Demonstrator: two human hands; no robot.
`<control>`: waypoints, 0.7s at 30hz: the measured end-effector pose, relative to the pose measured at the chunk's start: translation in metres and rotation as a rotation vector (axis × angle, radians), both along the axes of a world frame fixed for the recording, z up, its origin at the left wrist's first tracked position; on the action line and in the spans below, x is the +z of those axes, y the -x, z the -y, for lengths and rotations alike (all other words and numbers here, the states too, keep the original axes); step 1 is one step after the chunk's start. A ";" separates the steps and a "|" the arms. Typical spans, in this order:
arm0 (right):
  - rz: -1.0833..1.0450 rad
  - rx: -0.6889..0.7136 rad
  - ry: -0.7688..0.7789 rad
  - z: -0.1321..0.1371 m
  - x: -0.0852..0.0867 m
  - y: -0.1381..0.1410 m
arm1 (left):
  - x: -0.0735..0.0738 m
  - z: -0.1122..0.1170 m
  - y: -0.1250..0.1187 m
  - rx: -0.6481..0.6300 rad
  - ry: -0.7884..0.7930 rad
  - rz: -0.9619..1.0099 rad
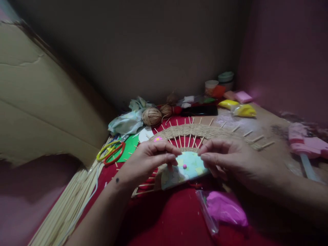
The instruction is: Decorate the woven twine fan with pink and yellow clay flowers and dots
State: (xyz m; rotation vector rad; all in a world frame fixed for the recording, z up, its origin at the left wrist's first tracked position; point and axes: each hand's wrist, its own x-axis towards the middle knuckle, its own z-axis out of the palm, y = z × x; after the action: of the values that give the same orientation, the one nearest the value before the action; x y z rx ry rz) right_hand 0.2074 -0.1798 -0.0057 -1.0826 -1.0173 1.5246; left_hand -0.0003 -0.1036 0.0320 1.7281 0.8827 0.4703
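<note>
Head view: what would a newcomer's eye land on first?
The woven mat with sticks fanning out of it, centre frame, and the left hand and right hand pinching a pale blue disc at its hub. Next, the pink glue gun at the right edge and the bundle of sticks at lower left.

It looked like a home craft corner: pink walls (282, 51), a torn cardboard sheet (38, 102), and a cluttered worktop (271, 119) strewn with jute twine balls (152, 117), scissors (110, 152), a pink glue gun (304, 143), modelling-clay packets (243, 110), bundled bamboo sticks (69, 201) and a half-woven stick-and-twine fan (200, 130).
</note>
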 end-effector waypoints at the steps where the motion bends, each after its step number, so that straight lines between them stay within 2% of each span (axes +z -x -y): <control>1: 0.011 0.001 0.006 0.001 0.000 0.000 | 0.001 0.001 0.000 -0.008 -0.005 -0.020; 5: 0.034 0.001 0.021 0.003 -0.001 0.000 | 0.004 0.003 -0.002 0.015 -0.082 -0.135; 8: 0.046 0.003 0.040 0.003 -0.002 0.000 | 0.002 0.002 -0.002 0.010 -0.243 -0.282; 12: 0.077 0.010 0.026 0.002 -0.002 -0.002 | -0.002 -0.003 0.002 -0.094 -0.459 -0.467; 17: 0.089 0.017 0.038 0.002 -0.001 -0.002 | -0.004 -0.004 0.003 -0.240 -0.507 -0.528; 21: 0.050 0.003 0.044 0.003 0.001 0.000 | -0.007 -0.002 0.000 -0.252 -0.540 -0.599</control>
State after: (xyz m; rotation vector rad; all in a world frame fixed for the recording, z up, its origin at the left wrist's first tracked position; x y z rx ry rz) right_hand 0.2079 -0.1826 -0.0045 -1.1549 -1.0245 1.5354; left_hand 0.0002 -0.1018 0.0253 2.5132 0.9837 0.0007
